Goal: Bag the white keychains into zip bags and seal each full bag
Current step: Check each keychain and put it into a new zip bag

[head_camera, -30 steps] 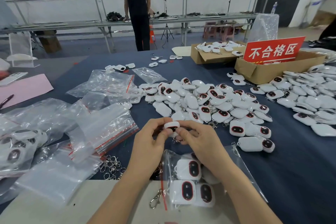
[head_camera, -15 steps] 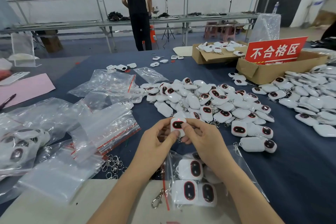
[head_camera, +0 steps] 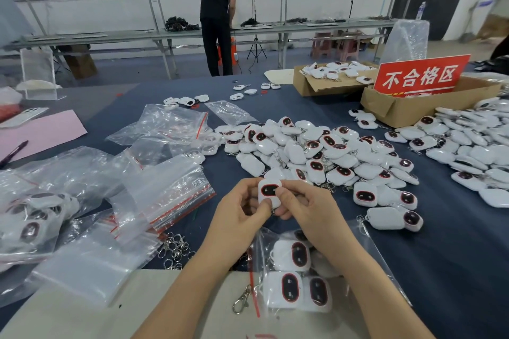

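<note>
One white keychain (head_camera: 269,191) with a dark red-rimmed oval face is held upright between both hands above the table. My left hand (head_camera: 241,215) pinches its left side, thumb on its lower face. My right hand (head_camera: 304,208) pinches its right side. Under my wrists lies a clear zip bag (head_camera: 358,253) with a red strip holding several keychains (head_camera: 289,287); a metal clasp (head_camera: 242,300) sticks out of its mouth. A heap of loose keychains (head_camera: 316,154) lies just beyond my hands. Empty zip bags (head_camera: 170,187) are stacked to the left.
More keychains (head_camera: 476,151) are spread at the right. Two cardboard boxes (head_camera: 407,107) with a red sign (head_camera: 420,76) stand at the back right. Filled bags (head_camera: 33,217) lie at far left, loose metal clasps (head_camera: 175,248) near the front edge. A person (head_camera: 217,16) stands by far benches.
The keychain has been turned in my hands from lying edge-on to standing with its dark face towards me. Both hands stay in about the same place.
</note>
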